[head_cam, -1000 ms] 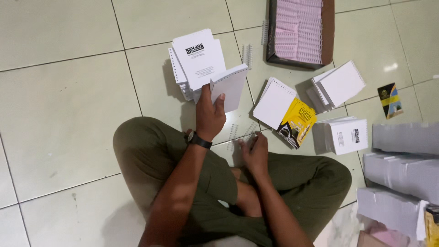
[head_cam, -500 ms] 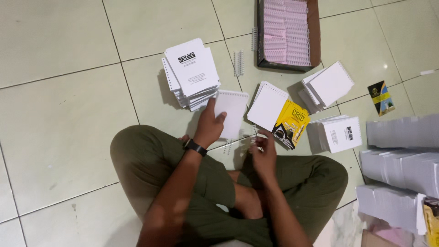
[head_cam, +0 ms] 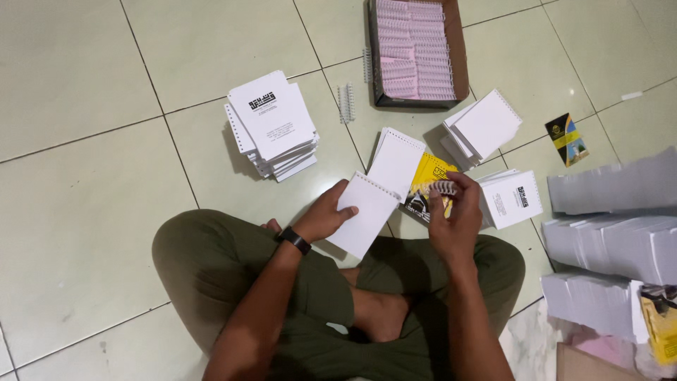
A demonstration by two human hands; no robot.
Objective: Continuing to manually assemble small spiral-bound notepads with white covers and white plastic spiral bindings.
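Person seated cross-legged on pale tiled floor (head_cam: 84, 176), binding small notepads.

Largest items first: grey-white paper stacks (head_cam: 620, 240) lie well to the right of the right hand, apparently stock not yet worked. Ahead of both hands, beyond the pads, a brown tray of pink binding combs (head_cam: 416, 49) looks nearly full, so plenty of supply is left. Ahead and to the left of the left hand sits a pile of printed-cover pads (head_cam: 271, 127), combs along their edges as far as can be seen; these I judge finished. Ahead of the right hand: a fanned stack of blank punched pads (head_cam: 483, 127), a second one (head_cam: 396, 159) nearer, and a printed-cover stack (head_cam: 511, 199) just beside the right hand (bound or not, cannot tell). A yellow-and-black cover sheet (head_cam: 427, 176) lies just under the right hand's fingers. Two loose combs (head_cam: 345, 102) rest on the floor ahead of the left hand.

Left hand (head_cam: 326, 215): fingers curled around the near edge of a blank punched notepad (head_cam: 363, 212), thumb on top, holding it tilted above the knee. Right hand (head_cam: 455, 219): fingertips pinching a small binding comb (head_cam: 444, 187), raised just beside the notepad, not touching it.

Judgement: the comb is not yet fitted to this pad; one pile done, several unbound stacks remain.
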